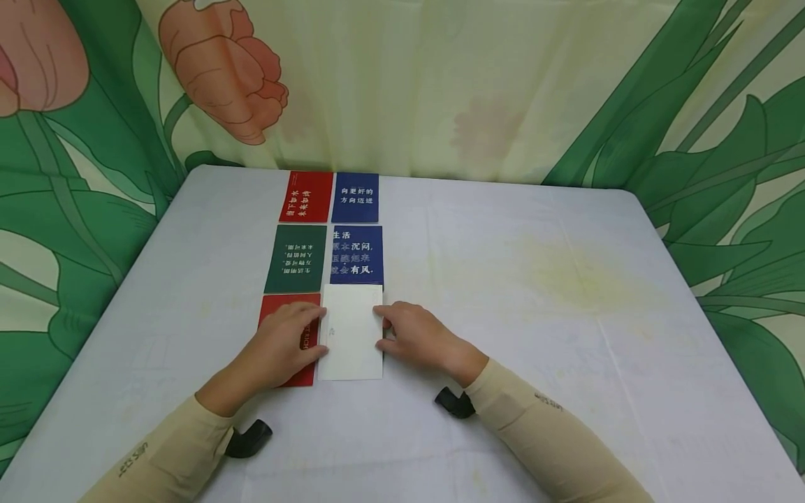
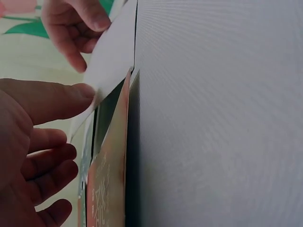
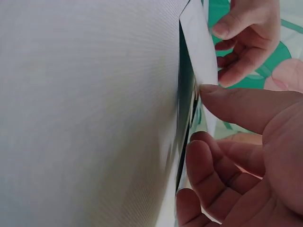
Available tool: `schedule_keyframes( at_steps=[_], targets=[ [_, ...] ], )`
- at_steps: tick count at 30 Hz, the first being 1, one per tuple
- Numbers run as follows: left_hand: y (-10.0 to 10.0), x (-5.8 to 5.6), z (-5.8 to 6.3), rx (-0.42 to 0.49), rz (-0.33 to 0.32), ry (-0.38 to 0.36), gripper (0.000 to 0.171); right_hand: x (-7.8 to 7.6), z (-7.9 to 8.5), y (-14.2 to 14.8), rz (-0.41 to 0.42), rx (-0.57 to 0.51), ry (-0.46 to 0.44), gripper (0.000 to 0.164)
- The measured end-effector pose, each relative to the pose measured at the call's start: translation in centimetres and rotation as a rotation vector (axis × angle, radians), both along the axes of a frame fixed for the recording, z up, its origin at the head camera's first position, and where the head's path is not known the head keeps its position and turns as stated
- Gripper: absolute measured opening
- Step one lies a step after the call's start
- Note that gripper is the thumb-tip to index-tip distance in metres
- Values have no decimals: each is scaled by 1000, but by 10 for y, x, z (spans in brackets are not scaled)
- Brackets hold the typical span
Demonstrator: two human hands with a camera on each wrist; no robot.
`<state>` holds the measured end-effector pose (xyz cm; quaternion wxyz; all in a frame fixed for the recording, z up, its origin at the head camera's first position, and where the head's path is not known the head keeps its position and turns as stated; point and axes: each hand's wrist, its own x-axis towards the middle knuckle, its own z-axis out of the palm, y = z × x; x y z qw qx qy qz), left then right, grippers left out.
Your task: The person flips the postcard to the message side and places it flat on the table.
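A blank white card [image 1: 353, 335] lies between the two hands, below a dark blue card [image 1: 357, 255] with white lettering. My left hand [image 1: 281, 342] touches its left edge with thumb and index finger spread apart, and passes over a red card [image 1: 295, 379], hiding much of it. At the right edge, my right hand [image 1: 420, 337] touches the white card with its thumb and index fingertips. In the left wrist view the thumb [image 2: 61, 101] rests at the card's edge, other fingers loosely bent. The right wrist view shows the right thumb [image 3: 236, 106] against the opposite edge.
Two columns of cards run toward the table's back edge: a green card [image 1: 295, 258], another red card [image 1: 306, 197] and another blue card [image 1: 355, 198]. A white cloth [image 1: 534, 335] covers the table. Behind hangs a floral curtain [image 1: 402, 84].
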<state>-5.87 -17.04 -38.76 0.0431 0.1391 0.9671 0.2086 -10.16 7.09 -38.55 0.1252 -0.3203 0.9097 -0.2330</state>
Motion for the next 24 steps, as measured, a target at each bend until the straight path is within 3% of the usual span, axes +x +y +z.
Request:
schedule_keyframes(
  at_steps=[4,7,17,24],
  targets=[
    [0,0,-1,-37,-14,-15,72,-1,-2,-1,30,8,13,28],
    [0,0,-2,-57,-15,-35,73,-2,-3,-1,39,11,4,27],
    [-1,-1,-4,-76,-59,-69,75,-2,-4,-1,30,57,-17,50],
    [-2,-1,-2,-53,-96,-73,71,-1,-4,-1,46,37,-20,53]
  ],
)
